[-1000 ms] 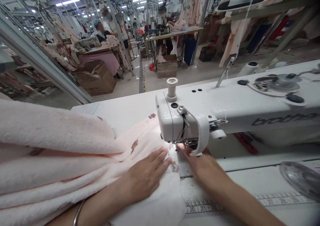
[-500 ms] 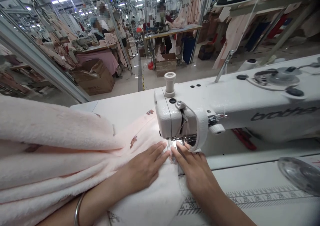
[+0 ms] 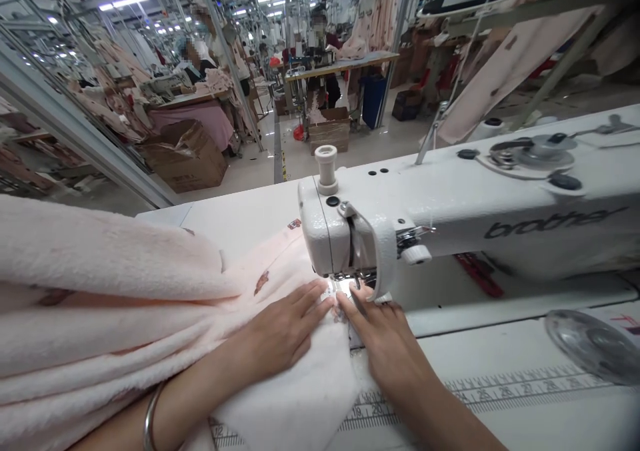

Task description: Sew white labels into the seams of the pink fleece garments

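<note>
Pale pink fluffy fabric point(image 3: 295, 404) with small brown printed figures runs under the needle area of a white sewing machine point(image 3: 345, 231). My left hand point(image 3: 285, 331) lies flat on it, fingertips just left of the presser foot, which is lit by a small lamp. On the other side my right hand point(image 3: 390, 341) rests with fingers stretched forward, its index fingertip on the fabric edge close to the foot. A thin dark sliver shows between its fingers; I cannot make out what it is. The needle itself is mostly hidden.
Bunched fabric point(image 3: 100, 258) piles up on the left. A printed ruler strip point(image 3: 490, 394) runs along the table front. Red-handled tool point(image 3: 480, 274) lies under the machine arm; a clear round object point(image 3: 590, 344) sits at right. Beyond are cardboard boxes point(image 3: 185, 154) and people at other machines.
The view has shifted slightly, so the machine and my hands appear a little further left. Both hands stay by the presser foot. The dark sliver between my right fingers now shows more clearly.
</note>
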